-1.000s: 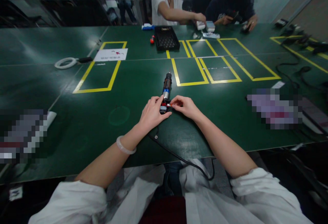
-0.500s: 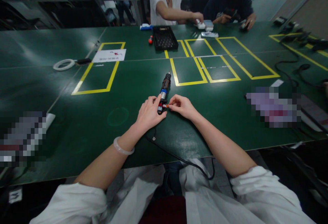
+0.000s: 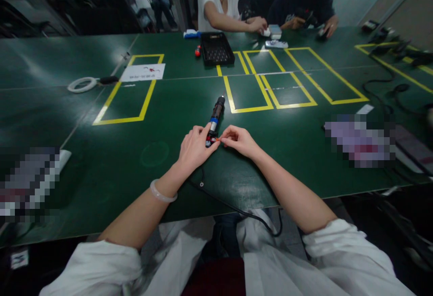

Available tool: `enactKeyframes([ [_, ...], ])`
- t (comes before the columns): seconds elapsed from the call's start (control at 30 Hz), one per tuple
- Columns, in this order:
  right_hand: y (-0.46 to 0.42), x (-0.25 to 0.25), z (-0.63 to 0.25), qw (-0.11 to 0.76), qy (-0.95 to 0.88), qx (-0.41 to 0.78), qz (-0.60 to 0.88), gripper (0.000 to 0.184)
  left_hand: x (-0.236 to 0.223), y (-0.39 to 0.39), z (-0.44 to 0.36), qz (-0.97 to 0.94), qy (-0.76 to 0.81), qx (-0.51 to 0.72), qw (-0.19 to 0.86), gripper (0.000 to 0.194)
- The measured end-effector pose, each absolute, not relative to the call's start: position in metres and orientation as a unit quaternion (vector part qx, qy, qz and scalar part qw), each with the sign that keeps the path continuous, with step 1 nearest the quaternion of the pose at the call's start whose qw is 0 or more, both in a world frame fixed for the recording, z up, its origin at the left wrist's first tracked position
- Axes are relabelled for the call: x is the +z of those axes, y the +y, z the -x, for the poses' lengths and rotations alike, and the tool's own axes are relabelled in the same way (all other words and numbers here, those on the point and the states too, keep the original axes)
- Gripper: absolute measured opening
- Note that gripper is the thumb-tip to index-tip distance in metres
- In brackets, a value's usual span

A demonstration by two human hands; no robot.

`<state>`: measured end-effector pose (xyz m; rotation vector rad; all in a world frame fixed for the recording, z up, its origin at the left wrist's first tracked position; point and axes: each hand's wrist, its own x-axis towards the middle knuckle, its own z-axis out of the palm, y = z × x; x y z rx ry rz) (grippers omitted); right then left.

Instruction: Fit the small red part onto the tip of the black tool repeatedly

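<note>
An electric screwdriver lies on the green table, tip pointing away from me. Its rear part seems uncovered, with a silver and blue section and small red and white parts in view. My left hand is closed round the rear end, thumb below and fingers along the side. From the right, my right hand pinches a small orange piece beside the red parts; whether it is a wire or a connector is too small to tell. A black cable runs from under my left hand over the table edge.
A black tray holding small parts stands at the back, with a red object beside it. A white ring of cable and a printed sheet lie left. Two people sit opposite. Yellow tape outlines mark the table.
The screwdriver's rear end has shifted slightly left together with my left hand. My right hand keeps its pinch at nearly the same spot.
</note>
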<state>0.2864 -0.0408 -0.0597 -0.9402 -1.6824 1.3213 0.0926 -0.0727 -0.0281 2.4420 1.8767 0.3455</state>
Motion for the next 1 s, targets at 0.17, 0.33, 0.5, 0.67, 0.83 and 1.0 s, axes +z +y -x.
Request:
enactKeyframes([
  [0.17, -0.040, -0.062, -0.286, 0.396, -0.654, 0.529, 0.368, 0.023, -0.028, -0.071, -0.091, -0.791, 0.601, 0.115, 0.028, 0.067],
  [0.33, -0.040, -0.062, -0.286, 0.387, -0.660, 0.526, 0.372, 0.024, -0.028, -0.069, -0.090, -0.789, 0.601, 0.121, 0.041, 0.067],
  [0.5, -0.041, -0.061, -0.287, 0.383, -0.662, 0.530, 0.366, 0.023, -0.024, -0.067, -0.088, -0.790, 0.601, 0.112, 0.045, 0.067],
  [0.67, -0.042, -0.059, -0.286, 0.378, -0.665, 0.530, 0.367, 0.022, -0.019, -0.067, -0.083, -0.791, 0.604, 0.089, 0.039, 0.067],
  [0.83, -0.041, -0.059, -0.287, 0.381, -0.659, 0.533, 0.369, 0.020, -0.017, -0.064, -0.067, -0.788, 0.612, 0.065, 0.004, 0.067],
  [1.0, -0.041, -0.061, -0.289, 0.379, -0.661, 0.533, 0.368, 0.017, -0.016, -0.050, -0.030, -0.745, 0.665, 0.050, -0.007, 0.066],
])
